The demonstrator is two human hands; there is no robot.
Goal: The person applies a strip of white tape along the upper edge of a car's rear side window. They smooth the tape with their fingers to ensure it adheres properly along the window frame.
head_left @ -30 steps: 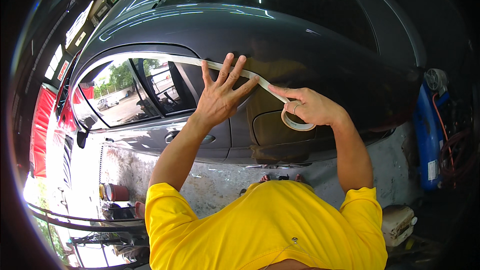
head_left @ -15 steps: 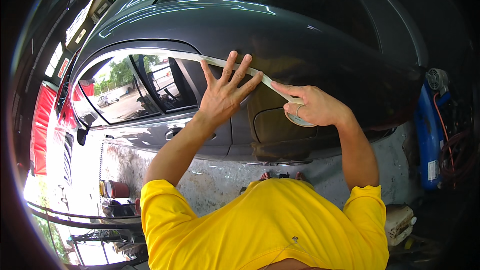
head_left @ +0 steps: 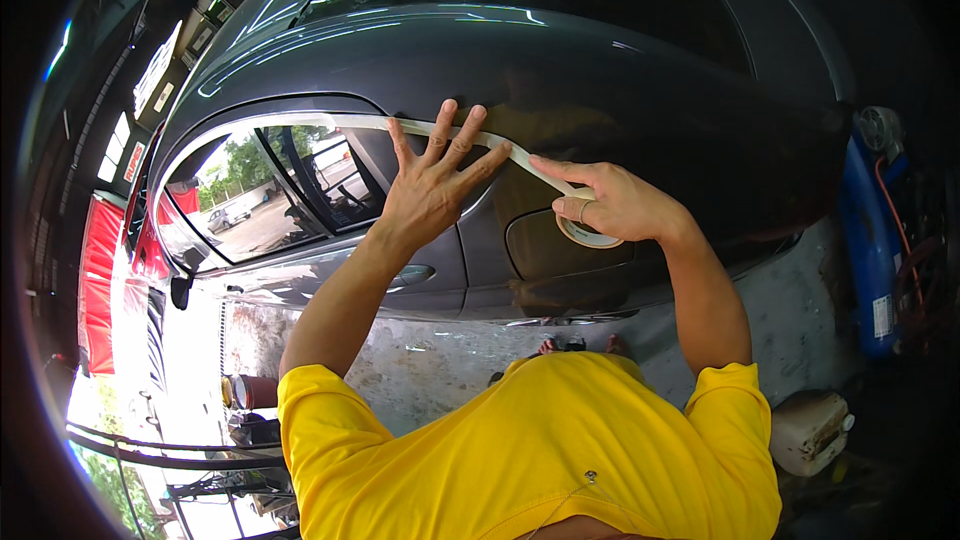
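Note:
A dark grey car (head_left: 600, 80) stands side-on before me. A strip of pale masking tape (head_left: 532, 166) runs along the upper edge of its side window (head_left: 290, 185) and on over the rear body panel. My left hand (head_left: 437, 175) lies with fingers spread on the strip and the panel behind the window. To its right, my right hand (head_left: 620, 202) grips the roll of masking tape (head_left: 592, 236), thumb and fingers around its side. The tape stretches from the roll to beneath my left fingers. Below the roll is the outline of a fuel flap (head_left: 535, 260).
A blue tank (head_left: 868, 270) with a red hose (head_left: 893, 210) stands at the right. On the floor sit a dirty white jug (head_left: 808, 432) at the lower right and a dark red bucket (head_left: 258, 392) at the lower left, near a black metal rack (head_left: 180, 455).
The view has shifted slightly, so the car's window and the surroundings sit a little differently. Both hands keep nearly the same place on the tape and the roll.

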